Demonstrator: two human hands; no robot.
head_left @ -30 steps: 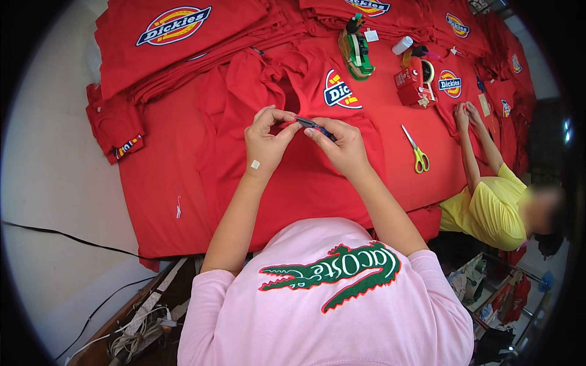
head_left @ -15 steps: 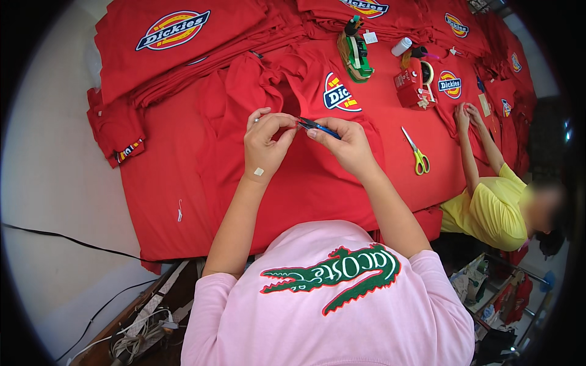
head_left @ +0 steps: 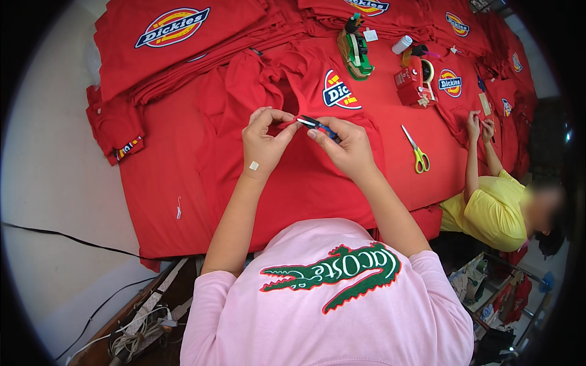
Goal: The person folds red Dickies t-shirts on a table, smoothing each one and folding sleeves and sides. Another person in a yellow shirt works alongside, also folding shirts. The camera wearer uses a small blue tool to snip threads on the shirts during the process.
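A red shirt (head_left: 305,177) with a printed emblem lies spread in front of me. My left hand (head_left: 266,139) is closed in a pinch on an edge of its red fabric, with a small white patch near the wrist. Thread snips (head_left: 318,126) with blue handles are gripped in my right hand (head_left: 349,146). The blade tips point left and reach the fabric at my left fingertips. Whether the blades touch a thread is too small to tell. Yellow-handled scissors (head_left: 420,157) rest on the red cloth to the right of my right hand.
Folded red shirts (head_left: 177,49) are stacked along the far side. A green tape dispenser (head_left: 357,55), a red tape dispenser (head_left: 415,85) and a white bottle (head_left: 401,46) stand beyond my hands. At the right, a person in yellow (head_left: 491,210) handles red cloth. Cables (head_left: 137,332) hang at the lower left.
The snips have turned slightly at the fabric edge, and their blades look more parted. My hands have barely shifted. The co-worker's hands have moved apart and a little toward the near side.
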